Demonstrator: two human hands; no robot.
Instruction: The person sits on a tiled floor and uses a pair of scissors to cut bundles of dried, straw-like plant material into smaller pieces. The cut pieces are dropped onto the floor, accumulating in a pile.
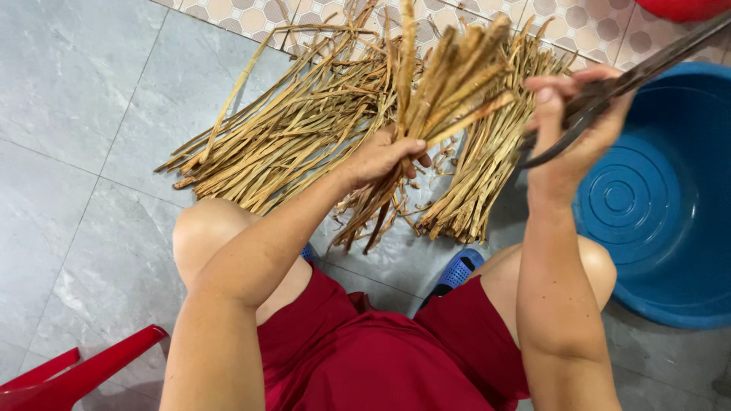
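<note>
The left hand (384, 156) has its fingers closed around a bundle of dried stalks (434, 84) fanning far above them. To the right, the right hand (575, 125) grips scissors (647, 68), beside a blue basin (662, 228).

Bundle of dried tan stalks (445, 72) upright, fanned at top; dark metal scissors (609, 87) angled just beside.

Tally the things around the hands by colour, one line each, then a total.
Tan: 3, the bundle of dried strips in the left hand, plus two piles on the floor.
Blue: 3, one basin and two sandals, one barely visible.
Red: 1, a plastic chair.
Dark metal: 1, the scissors in the right hand.
Total: 8
</note>
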